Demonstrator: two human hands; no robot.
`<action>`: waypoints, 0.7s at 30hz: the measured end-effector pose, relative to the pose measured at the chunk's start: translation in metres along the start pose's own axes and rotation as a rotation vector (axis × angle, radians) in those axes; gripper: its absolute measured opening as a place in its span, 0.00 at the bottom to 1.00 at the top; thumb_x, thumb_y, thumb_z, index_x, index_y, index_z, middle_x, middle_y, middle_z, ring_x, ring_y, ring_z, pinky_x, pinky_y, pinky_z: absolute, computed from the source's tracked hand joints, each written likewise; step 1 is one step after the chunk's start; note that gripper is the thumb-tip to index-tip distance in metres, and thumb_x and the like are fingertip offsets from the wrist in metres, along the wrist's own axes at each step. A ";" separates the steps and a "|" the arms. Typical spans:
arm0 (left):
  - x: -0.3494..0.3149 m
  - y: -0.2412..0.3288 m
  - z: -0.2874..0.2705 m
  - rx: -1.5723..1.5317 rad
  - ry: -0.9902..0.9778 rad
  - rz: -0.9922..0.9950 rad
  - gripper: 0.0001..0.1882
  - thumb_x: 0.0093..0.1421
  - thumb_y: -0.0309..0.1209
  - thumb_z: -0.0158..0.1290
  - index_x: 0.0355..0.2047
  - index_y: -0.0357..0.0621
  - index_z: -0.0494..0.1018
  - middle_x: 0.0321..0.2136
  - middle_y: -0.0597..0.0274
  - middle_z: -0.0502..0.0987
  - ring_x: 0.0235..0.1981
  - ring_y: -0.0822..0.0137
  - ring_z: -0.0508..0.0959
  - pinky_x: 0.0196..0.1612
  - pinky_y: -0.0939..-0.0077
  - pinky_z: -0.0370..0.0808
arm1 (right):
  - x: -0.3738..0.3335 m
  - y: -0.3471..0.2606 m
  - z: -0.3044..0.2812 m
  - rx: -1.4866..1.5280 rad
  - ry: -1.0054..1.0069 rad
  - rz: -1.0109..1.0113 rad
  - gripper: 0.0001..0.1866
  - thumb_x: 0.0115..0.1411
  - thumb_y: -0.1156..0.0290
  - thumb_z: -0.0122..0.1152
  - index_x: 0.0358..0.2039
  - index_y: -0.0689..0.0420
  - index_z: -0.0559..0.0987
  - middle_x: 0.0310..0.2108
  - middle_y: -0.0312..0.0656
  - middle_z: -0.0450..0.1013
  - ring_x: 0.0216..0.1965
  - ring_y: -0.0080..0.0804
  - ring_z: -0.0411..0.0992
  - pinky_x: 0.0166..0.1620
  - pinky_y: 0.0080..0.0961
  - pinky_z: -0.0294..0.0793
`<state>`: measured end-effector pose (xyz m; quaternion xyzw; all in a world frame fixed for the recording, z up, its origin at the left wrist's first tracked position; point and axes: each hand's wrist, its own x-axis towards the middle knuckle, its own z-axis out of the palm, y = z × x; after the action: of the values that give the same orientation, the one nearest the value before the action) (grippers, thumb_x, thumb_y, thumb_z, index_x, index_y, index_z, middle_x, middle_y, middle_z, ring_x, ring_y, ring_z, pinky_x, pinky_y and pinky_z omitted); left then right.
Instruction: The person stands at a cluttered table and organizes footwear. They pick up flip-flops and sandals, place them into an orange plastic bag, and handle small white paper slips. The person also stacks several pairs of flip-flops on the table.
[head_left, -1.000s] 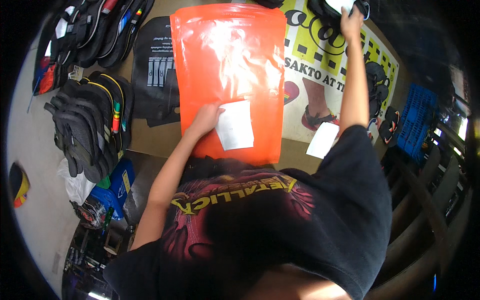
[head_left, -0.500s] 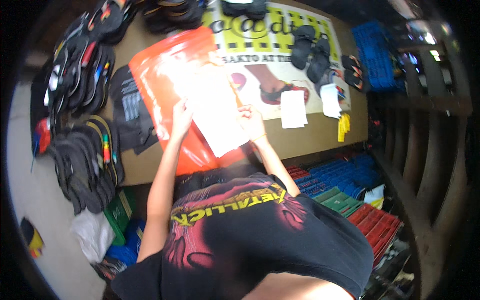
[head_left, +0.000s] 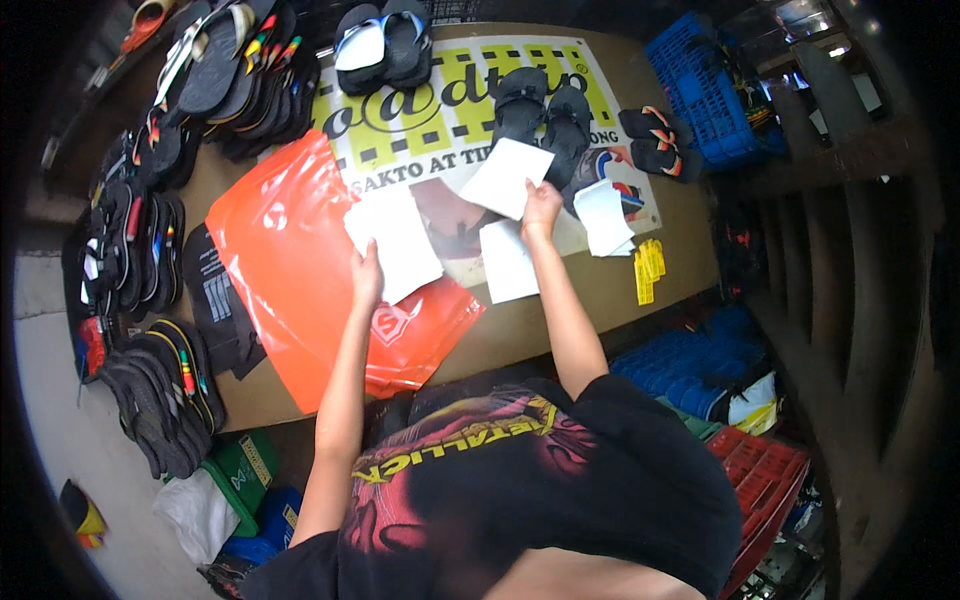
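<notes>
Shirt: black tee (head_left: pixel 620 500), short slvs
Print: red/pink graphic w/ yellow lettering
Arms: bare, no watch/gloves

1. White paper sheet (head_left: pixel 397 243): rectangular, flat, tilted; lower edge pinched by the left hand (head_left: pixel 366 279).
2. Second white sheet (head_left: pixel 506 177): lifted, tilted; held by the right hand (head_left: pixel 540 208).
3. Orange plastic bag (head_left: pixel 300 270): flat, beneath the left hand.
</notes>
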<state>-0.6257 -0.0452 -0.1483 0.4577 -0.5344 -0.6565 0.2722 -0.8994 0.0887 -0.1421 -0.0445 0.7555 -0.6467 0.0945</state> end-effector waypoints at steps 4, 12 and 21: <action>0.008 -0.043 -0.036 0.072 0.240 -0.084 0.18 0.63 0.34 0.40 0.44 0.28 0.66 0.38 0.53 0.74 0.38 0.66 0.73 0.42 0.71 0.69 | 0.113 0.018 0.017 -0.157 0.130 0.045 0.11 0.51 0.70 0.59 0.24 0.68 0.76 0.25 0.55 0.74 0.26 0.41 0.73 0.32 0.33 0.68; 0.016 -0.068 -0.109 -0.046 0.283 -0.233 0.17 0.62 0.35 0.44 0.42 0.32 0.67 0.38 0.56 0.74 0.37 0.69 0.73 0.41 0.74 0.70 | 0.202 0.028 0.075 0.078 -0.006 0.385 0.13 0.46 0.76 0.64 0.29 0.73 0.73 0.31 0.51 0.73 0.31 0.43 0.74 0.30 0.38 0.75; 0.015 -0.061 -0.105 -0.078 0.279 -0.225 0.16 0.61 0.37 0.46 0.37 0.32 0.69 0.34 0.58 0.75 0.32 0.71 0.74 0.36 0.75 0.71 | 0.180 -0.022 0.036 0.267 -0.415 0.586 0.19 0.53 0.67 0.60 0.41 0.66 0.70 0.36 0.51 0.71 0.32 0.45 0.74 0.31 0.37 0.79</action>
<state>-0.5310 -0.0887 -0.2117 0.5902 -0.4112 -0.6331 0.2858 -1.0693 0.0165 -0.1410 0.0563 0.6100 -0.6623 0.4315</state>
